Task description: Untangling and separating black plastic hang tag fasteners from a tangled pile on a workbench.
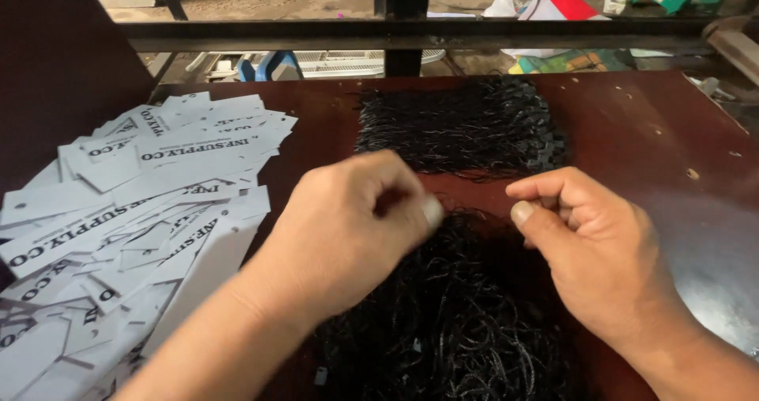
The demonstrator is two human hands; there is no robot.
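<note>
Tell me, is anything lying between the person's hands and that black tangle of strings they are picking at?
Nothing visible does. The left hand and right hand hover directly over the nearer heap of black strings, fingertips pinched close together just above it. The white paper tags lie off to the left, clear of both hands.

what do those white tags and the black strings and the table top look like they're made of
White tags: apparently matte card or stiff paper; they lie flat with crisp cut edges and dark print. Black strings: thin cord, possibly waxed or synthetic, given a faint sheen on tangled strands. Table top: dark reddish, glossy, likely varnished wood or laminate; it reflects light.
</note>
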